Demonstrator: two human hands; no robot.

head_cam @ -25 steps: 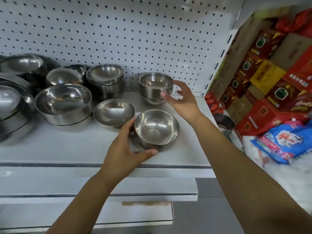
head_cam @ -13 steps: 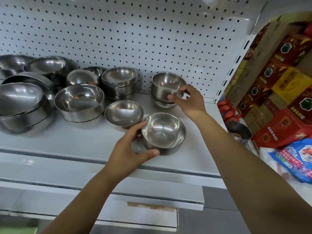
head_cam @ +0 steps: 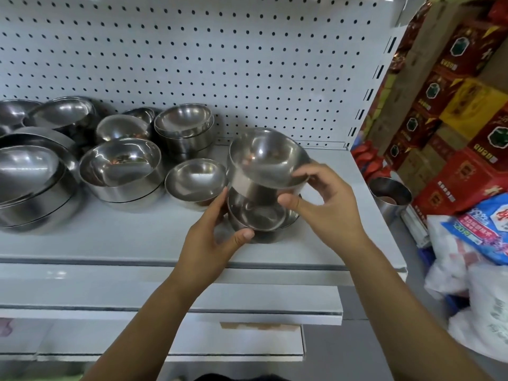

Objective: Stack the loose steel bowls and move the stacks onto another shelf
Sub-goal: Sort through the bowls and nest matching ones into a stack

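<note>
A small steel bowl [head_cam: 265, 160] is held in the grip of the right hand [head_cam: 324, 204], thumb under its side and fingers at its near rim, tilted and lifted directly above a second small bowl [head_cam: 261, 217] resting on the white shelf [head_cam: 110, 243]. That lower bowl is steadied by the left hand [head_cam: 211, 237], closed around its left wall (thumb at the front). Another loose bowl [head_cam: 196, 181] sits just left, with stacked bowls [head_cam: 184, 127] and larger bowls [head_cam: 121, 167] against the pegboard [head_cam: 192, 50].
</note>
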